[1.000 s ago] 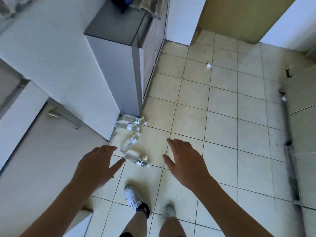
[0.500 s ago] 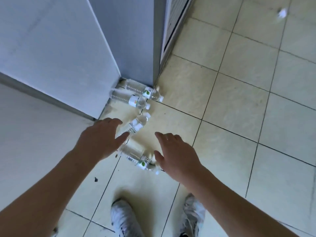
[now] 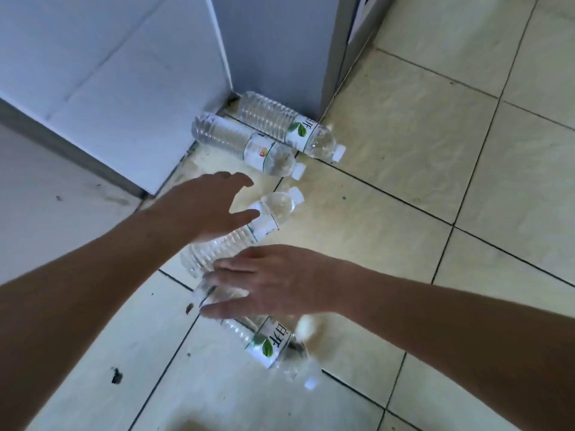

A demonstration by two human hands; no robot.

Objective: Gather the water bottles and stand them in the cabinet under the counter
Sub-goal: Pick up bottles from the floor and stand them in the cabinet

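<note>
Several clear water bottles with white caps lie on the tiled floor. The farthest bottle [image 3: 289, 126] rests against the grey cabinet corner, and a second bottle [image 3: 245, 146] lies beside it. My left hand [image 3: 202, 209] hovers open, fingers apart, over the body of a third bottle [image 3: 273, 209], whose cap points up and to the right. My right hand [image 3: 273, 284] is spread flat over the base end of the nearest bottle [image 3: 270, 342], with the fingers not closed around it. Whether it touches the bottle I cannot tell.
A white cabinet panel [image 3: 109, 73] and a grey cabinet side [image 3: 273, 42] meet in a corner behind the bottles. Pale floor tiles [image 3: 420, 166] stretch to the right. Dark specks of dirt [image 3: 116, 376] lie on the floor at lower left.
The view has dropped much closer to the floor. Both hands have come down onto the bottles, the right one crossing left over the nearest bottle and the left one reaching over the third.
</note>
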